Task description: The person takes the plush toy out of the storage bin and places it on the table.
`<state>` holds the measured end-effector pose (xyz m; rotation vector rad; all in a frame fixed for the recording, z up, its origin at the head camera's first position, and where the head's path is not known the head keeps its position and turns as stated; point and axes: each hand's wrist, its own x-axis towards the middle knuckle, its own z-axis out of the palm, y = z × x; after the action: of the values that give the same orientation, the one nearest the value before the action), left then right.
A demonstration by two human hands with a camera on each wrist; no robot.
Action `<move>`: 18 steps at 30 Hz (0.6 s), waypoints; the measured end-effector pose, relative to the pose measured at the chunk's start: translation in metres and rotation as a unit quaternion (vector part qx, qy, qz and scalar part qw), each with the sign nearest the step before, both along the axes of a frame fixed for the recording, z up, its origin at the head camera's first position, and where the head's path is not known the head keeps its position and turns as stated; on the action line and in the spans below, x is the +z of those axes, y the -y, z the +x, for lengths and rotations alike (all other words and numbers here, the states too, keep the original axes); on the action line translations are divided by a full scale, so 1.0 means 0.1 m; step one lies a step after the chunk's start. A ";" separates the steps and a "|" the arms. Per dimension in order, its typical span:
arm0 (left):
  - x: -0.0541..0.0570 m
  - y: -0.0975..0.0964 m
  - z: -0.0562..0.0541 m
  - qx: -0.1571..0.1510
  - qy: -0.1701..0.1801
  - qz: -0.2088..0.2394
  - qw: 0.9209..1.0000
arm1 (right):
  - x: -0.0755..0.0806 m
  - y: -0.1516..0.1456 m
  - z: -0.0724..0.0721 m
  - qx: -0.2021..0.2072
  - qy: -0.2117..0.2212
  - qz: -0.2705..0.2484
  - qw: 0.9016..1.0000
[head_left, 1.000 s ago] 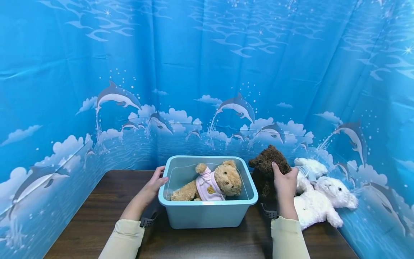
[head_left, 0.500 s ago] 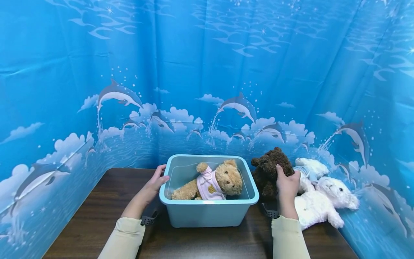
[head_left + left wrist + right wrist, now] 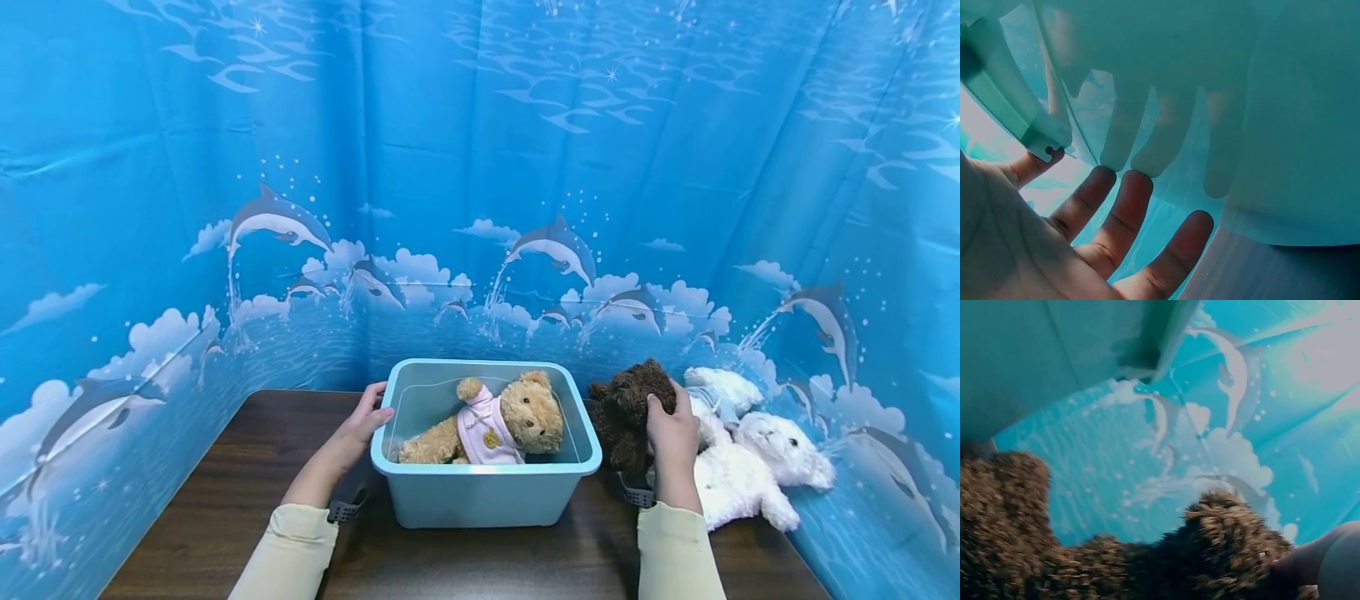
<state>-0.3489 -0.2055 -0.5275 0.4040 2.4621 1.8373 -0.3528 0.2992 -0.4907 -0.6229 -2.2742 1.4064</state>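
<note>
A light blue plastic bin (image 3: 483, 498) stands on the table in the head view. Inside it lies a tan teddy bear (image 3: 528, 415) in a pink top, on its side. My left hand (image 3: 356, 437) holds the bin's left rim, thumb over the edge; in the left wrist view its fingers (image 3: 1132, 194) reach along the outer wall. Right of the bin, my right hand (image 3: 672, 429) grips a dark brown teddy bear (image 3: 626, 417), thumb on the near side. Brown fur (image 3: 1229, 550) fills the bottom of the right wrist view, where most of that hand is hidden.
White plush toys (image 3: 738, 479) lie in a pile right of my right hand, one with a light blue striped piece (image 3: 716, 400). The dark wood table (image 3: 225, 500) reaches back to a blue dolphin-print curtain (image 3: 450, 208).
The brown bear has come down and slightly right with my right hand, and its head sits lower. My left hand and the bin have stayed in place.
</note>
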 end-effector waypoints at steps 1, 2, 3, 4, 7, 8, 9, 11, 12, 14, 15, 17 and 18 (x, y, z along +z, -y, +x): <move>0.00 0.00 0.00 0.000 0.000 0.000 1.000 | 0.00 -0.01 0.00 -0.005 -0.004 0.004 1.000; 0.00 0.00 0.00 0.001 0.001 0.002 1.000 | 0.00 -0.03 0.00 -0.011 -0.015 0.008 1.000; 0.00 0.00 0.00 0.001 0.001 0.003 1.000 | 0.00 -0.04 0.00 -0.014 -0.030 0.014 0.999; 0.00 0.00 0.00 0.000 0.002 0.004 1.000 | 0.00 -0.05 0.00 -0.015 -0.042 0.024 0.999; 0.00 0.00 0.00 0.000 0.006 0.008 1.000 | -0.01 -0.04 -0.01 -0.008 -0.060 0.054 0.997; 0.00 0.00 0.00 0.000 0.007 0.008 1.000 | -0.01 -0.04 -0.01 -0.003 -0.060 0.062 0.996; 0.00 0.00 0.00 0.000 0.008 0.008 1.000 | 0.00 -0.03 -0.02 0.002 -0.063 0.065 0.996; 0.00 0.00 0.00 0.000 0.008 0.006 1.000 | 0.01 -0.01 -0.01 0.002 -0.071 0.072 0.995; 0.00 0.00 0.00 0.001 0.008 0.005 1.000 | 0.01 -0.01 -0.01 0.000 -0.077 0.074 0.994; 0.00 0.00 0.00 0.000 0.007 0.003 1.000 | 0.02 0.01 -0.01 -0.003 -0.087 0.084 0.993; 0.00 0.00 0.00 -0.001 0.006 0.002 1.000 | 0.03 0.02 0.00 -0.004 -0.091 0.087 0.992; 0.00 0.00 -0.01 -0.003 0.005 0.002 1.000 | 0.02 0.03 0.00 -0.008 -0.097 0.091 0.991; 0.00 0.00 -0.01 -0.002 0.005 0.004 1.000 | 0.01 0.04 0.01 -0.010 -0.105 0.086 0.991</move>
<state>-0.3496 -0.2053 -0.5276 0.4001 2.4469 1.8434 -0.3521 0.2955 -0.4893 -0.4210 -2.1857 1.1903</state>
